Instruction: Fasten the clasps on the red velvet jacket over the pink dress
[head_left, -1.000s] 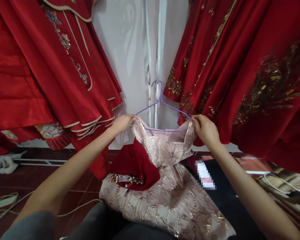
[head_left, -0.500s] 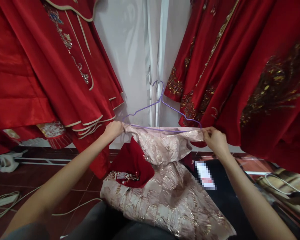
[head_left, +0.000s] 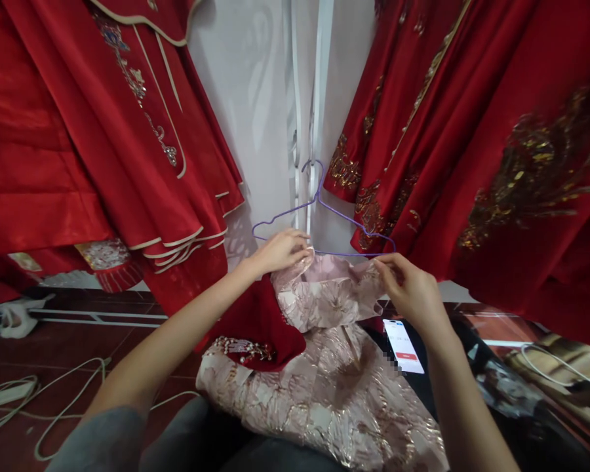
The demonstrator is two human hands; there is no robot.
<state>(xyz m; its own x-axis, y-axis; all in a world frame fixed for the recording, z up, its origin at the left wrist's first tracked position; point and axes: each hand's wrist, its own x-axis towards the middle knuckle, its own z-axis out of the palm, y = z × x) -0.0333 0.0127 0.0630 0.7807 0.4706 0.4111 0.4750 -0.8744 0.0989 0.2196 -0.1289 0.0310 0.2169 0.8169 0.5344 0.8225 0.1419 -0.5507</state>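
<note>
L hand (head_left: 285, 251) nearly closed, pinching pink garment (head_left: 324, 303), top L edge; R hand (head_left: 409, 282) likewise, top R; purple hanger (head_left: 318, 194) adj.

- Ahead of you, a pale, glossy wall (head_left: 255, 118) with soft reflections.
- At its middle, narrow white uprights (head_left: 323, 65) run vertically.
- To your left, hanging red garments (head_left: 34, 131) with cream edging.
- To your right, more red clothing (head_left: 472, 144), with gold embroidery.
- Below, a dark red tiled floor (head_left: 63, 344).
- Low on your left, thin white rails (head_left: 98, 318).
- Light is brighter on the wall, dimmer near the floor.
</note>
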